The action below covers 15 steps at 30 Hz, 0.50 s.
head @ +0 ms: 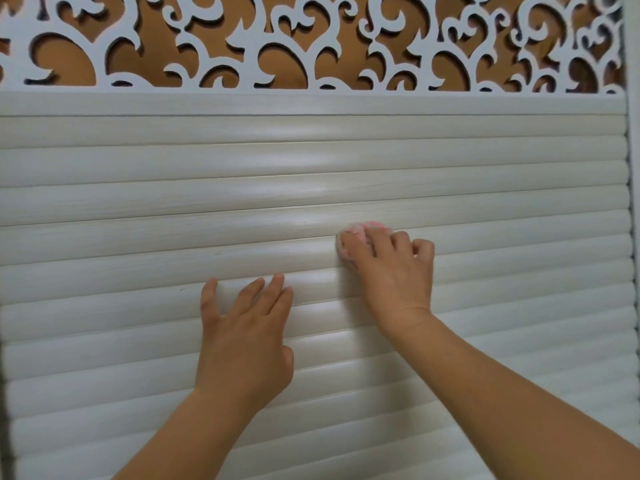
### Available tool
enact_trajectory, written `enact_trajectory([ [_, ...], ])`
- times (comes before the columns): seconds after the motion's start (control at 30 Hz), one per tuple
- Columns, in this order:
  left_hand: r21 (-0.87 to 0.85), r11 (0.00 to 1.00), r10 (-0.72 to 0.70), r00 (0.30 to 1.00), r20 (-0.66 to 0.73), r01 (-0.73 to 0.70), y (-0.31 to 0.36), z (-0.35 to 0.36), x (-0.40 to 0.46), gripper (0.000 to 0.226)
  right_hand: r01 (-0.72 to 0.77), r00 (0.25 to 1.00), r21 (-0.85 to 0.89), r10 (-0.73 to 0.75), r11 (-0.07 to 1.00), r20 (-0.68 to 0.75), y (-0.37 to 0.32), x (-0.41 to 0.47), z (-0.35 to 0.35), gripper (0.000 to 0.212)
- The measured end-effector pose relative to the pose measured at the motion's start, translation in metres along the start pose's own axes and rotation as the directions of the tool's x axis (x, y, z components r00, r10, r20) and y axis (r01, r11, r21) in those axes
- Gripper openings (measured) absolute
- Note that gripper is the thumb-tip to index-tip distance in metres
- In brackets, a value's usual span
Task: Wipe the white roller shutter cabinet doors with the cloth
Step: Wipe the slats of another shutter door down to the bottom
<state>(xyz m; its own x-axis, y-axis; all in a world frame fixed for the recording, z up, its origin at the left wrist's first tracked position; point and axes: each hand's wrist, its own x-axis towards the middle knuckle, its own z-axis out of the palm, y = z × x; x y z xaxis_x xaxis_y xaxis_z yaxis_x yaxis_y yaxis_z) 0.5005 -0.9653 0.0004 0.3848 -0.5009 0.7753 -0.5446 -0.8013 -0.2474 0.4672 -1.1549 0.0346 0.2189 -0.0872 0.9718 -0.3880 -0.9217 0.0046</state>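
Observation:
The white roller shutter door [138, 202] fills most of the view, made of rounded horizontal slats. My right hand [394, 271] grips a small pink and white cloth [363, 230] and presses it against a slat right of centre; only the cloth's top and left edge show past my curled fingers. My left hand [246, 337] lies flat on the slats lower down, left of the right hand, with fingers straight and spread.
Above the shutter runs a white carved scroll panel [311, 39] over a brown backing. The shutter's right frame edge [632, 202] stands at the far right.

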Motion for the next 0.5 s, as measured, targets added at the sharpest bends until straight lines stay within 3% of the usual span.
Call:
enact_trajectory([
  [0.13, -0.004, 1.000, 0.008, 0.999, -0.032, -0.008, 0.005, 0.003, 0.001, 0.063, -0.199, 0.958, -0.067, 0.208, 0.978, 0.198, 0.046, -0.001, -0.008, 0.041],
  [0.23, -0.029, 1.000, 0.005, 0.999, -0.049, -0.006, 0.013, 0.006, 0.004, 0.063, -0.352, 0.924, -0.010, 0.349, 0.936, 0.157, 0.048, -0.003, -0.005, 0.044],
  [0.33, -0.027, 1.000, 0.002, 0.999, -0.035, -0.003, 0.016, 0.008, 0.006, 0.061, -0.242, 0.969, 0.103, 0.236, 0.965, 0.073, 0.019, 0.001, -0.004, 0.034],
  [0.4, -0.019, 1.000, 0.000, 0.999, -0.032, -0.001, 0.016, 0.010, 0.007, 0.060, -0.077, 0.997, 0.093, 0.076, 0.993, 0.015, -0.001, 0.006, 0.002, 0.036],
  [0.5, -0.019, 1.000, -0.001, 0.999, -0.034, 0.001, 0.014, 0.015, 0.007, 0.065, 0.030, 0.999, 0.084, -0.027, 0.996, -0.032, -0.009, 0.015, 0.004, 0.038],
])
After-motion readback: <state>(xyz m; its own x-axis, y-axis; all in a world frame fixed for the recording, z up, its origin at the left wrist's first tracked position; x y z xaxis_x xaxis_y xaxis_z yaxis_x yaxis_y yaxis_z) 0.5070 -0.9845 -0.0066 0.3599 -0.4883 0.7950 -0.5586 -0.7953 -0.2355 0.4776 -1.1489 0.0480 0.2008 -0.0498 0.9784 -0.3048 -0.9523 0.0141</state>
